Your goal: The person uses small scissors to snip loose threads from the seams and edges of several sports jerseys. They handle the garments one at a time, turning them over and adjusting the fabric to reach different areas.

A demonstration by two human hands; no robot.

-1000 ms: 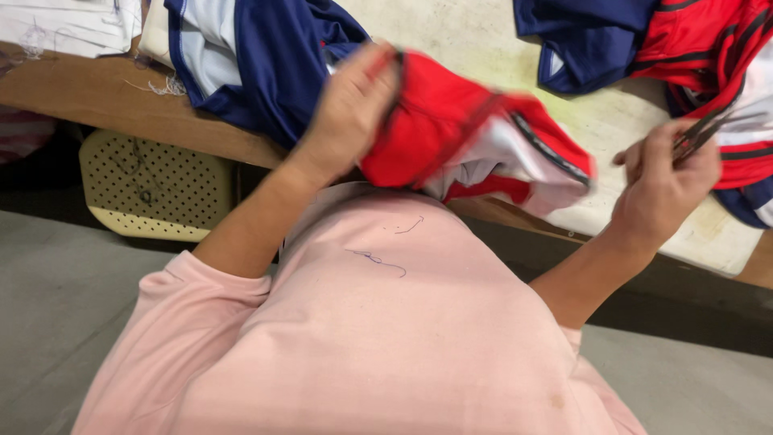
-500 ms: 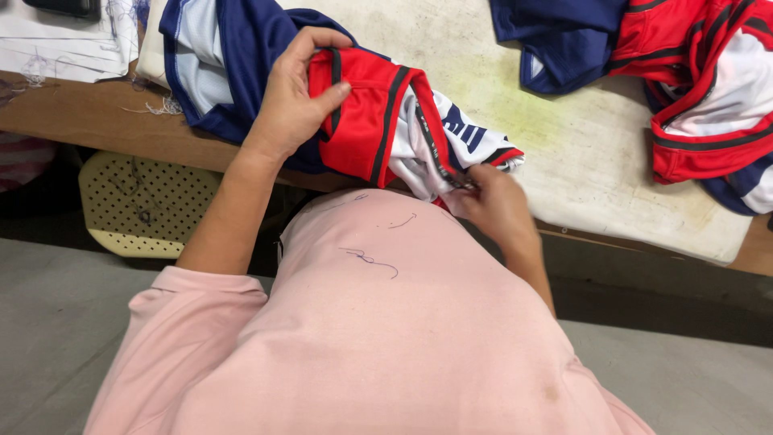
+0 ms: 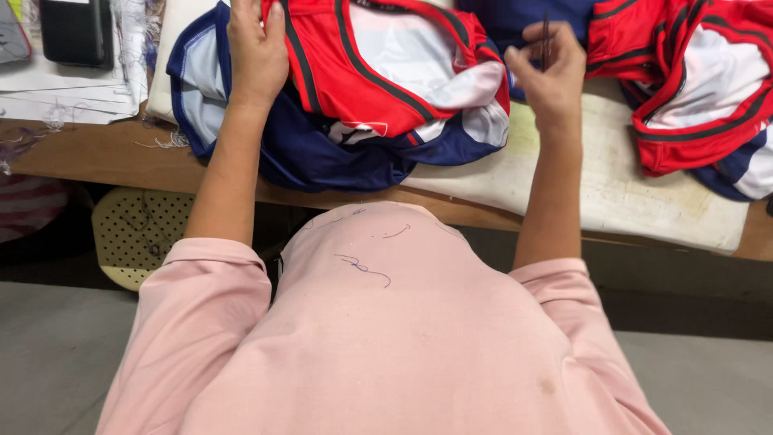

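A red, white and navy sports garment (image 3: pixel 378 80) lies bunched on the white padded table top (image 3: pixel 612 193) in front of me. My left hand (image 3: pixel 256 50) presses flat on the garment's upper left part, fingers gripping the red fabric. My right hand (image 3: pixel 547 68) is raised just right of the garment, pinching a thin dark tool (image 3: pixel 545 36) that stands upright between its fingers. Loose threads cling to my pink shirt (image 3: pixel 386 322).
A second pile of red, white and navy garments (image 3: pixel 692 89) lies at the right. Papers (image 3: pixel 64 97) and a dark device (image 3: pixel 76 32) sit at the far left on the wooden edge (image 3: pixel 97 157). A perforated cream stool (image 3: pixel 137 238) stands under the table.
The garment has been pushed up onto the table and spread. My left hand moved up with it. My right hand left the garment's lower edge and rose, now holding the thin tool.
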